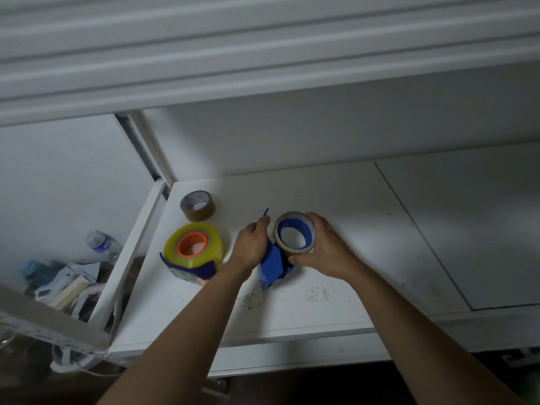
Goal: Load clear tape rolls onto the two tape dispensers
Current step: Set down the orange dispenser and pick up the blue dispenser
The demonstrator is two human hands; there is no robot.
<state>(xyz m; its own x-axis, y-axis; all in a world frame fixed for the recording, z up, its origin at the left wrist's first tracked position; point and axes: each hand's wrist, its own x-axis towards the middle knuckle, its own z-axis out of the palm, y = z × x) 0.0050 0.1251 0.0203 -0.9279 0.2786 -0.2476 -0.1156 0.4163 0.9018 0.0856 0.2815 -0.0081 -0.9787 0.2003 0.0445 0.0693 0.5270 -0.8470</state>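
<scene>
Left dispenser (187, 266) already loaded with a yellowish roll (193, 244). Second roll (294, 232) seated on the blue dispenser (273, 266), centre of the surface (336, 287), gripped by right hand (324, 249); left hand (252, 244) pinching the dispenser's far end (threading judged unfinished). Spare roll (197, 206) idle, far left; nothing obstructing.

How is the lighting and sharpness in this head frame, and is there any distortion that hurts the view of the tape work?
Head view: a bright pool of light falls on the white table near the brown tape roll; the lower edge is dark. Wide-angle bending curves the shelf edges above. Both hands, left and right, and the blue dispenser read slightly soft but legible.
</scene>
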